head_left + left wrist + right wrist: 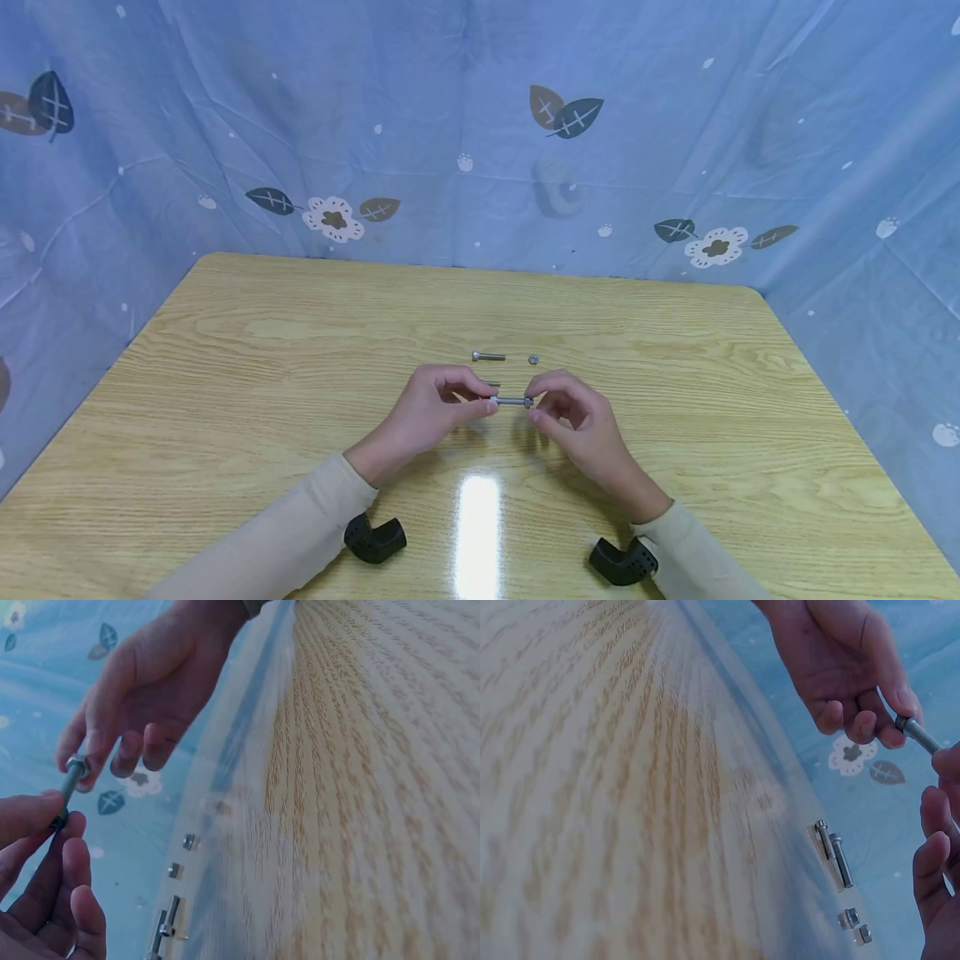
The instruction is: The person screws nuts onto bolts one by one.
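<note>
Above the table, the left hand (431, 408) pinches the head end of a metal bolt (512, 401) between thumb and index finger. The bolt lies roughly level, its threaded end toward the right. At that end sits a hex nut (77, 763), around which the right hand (581, 421) has its thumb and index finger. In the right wrist view the bolt's round dark head (904, 722) shows at the left fingertips, while the right fingers hide the nut. How far the nut is threaded on cannot be told.
Beyond the hands, a second bolt (489, 357) and a loose nut (533, 359) lie on the wooden table (300, 333). Another bolt (842, 862) and another nut (865, 933) lie close by. A blue patterned cloth (450, 150) hangs behind the table.
</note>
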A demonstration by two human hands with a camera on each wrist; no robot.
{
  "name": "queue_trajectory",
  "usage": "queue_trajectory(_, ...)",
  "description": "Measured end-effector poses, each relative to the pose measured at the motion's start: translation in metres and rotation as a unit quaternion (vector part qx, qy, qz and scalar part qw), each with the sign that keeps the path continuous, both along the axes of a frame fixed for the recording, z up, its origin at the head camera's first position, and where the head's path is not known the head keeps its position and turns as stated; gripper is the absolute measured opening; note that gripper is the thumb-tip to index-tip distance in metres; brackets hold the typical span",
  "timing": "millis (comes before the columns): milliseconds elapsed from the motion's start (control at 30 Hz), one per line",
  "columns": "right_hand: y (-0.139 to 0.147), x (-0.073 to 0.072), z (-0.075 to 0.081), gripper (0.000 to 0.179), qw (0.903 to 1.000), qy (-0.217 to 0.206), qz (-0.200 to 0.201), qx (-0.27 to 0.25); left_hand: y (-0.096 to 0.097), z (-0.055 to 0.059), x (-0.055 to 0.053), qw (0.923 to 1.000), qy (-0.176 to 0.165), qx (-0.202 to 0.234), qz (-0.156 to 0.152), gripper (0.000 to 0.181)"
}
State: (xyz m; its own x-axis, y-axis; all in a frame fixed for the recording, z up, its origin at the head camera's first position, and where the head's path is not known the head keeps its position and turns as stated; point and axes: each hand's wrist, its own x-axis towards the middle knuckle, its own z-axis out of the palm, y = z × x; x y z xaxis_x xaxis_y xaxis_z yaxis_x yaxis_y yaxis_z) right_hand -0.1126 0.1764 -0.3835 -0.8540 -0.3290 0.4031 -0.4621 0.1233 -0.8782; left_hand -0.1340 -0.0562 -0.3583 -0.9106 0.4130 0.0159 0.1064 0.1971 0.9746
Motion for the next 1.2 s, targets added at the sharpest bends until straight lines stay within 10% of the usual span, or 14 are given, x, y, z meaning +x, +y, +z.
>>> queue_trajectory(1200, 0.0014, 0.0029, -0.0077, 0.01, 0.9983, -0.055, -0.018, 0.013, 0.0036, -0.0066, 0.0056, 0.9999, 0.01, -0.005, 0.0, 0.009)
